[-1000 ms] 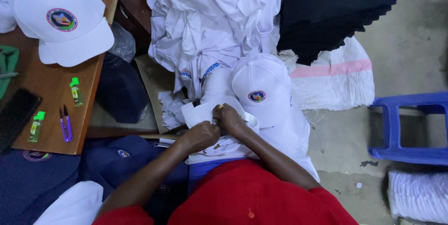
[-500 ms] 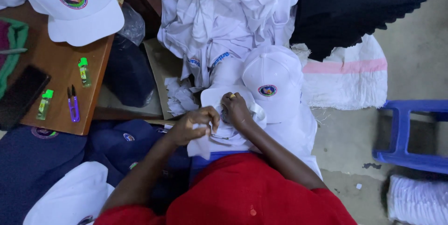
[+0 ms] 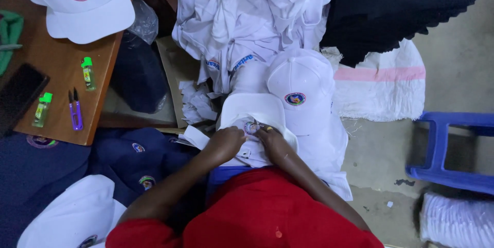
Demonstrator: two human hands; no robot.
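Your left hand (image 3: 225,144) and right hand (image 3: 271,142) pinch a white cap (image 3: 253,113) on your lap, fingers closed around its round badge (image 3: 251,127). Trimming at the emblem seems underway; next calls for steady, small finger work.

A brown wooden table (image 3: 56,81) carries a white cap with a round badge (image 3: 77,1), two small green-capped bottles (image 3: 88,73), purple thread snips (image 3: 75,110) and a black phone (image 3: 19,96), while the grey concrete floor (image 3: 458,68) bears a blue plastic stool (image 3: 453,150).
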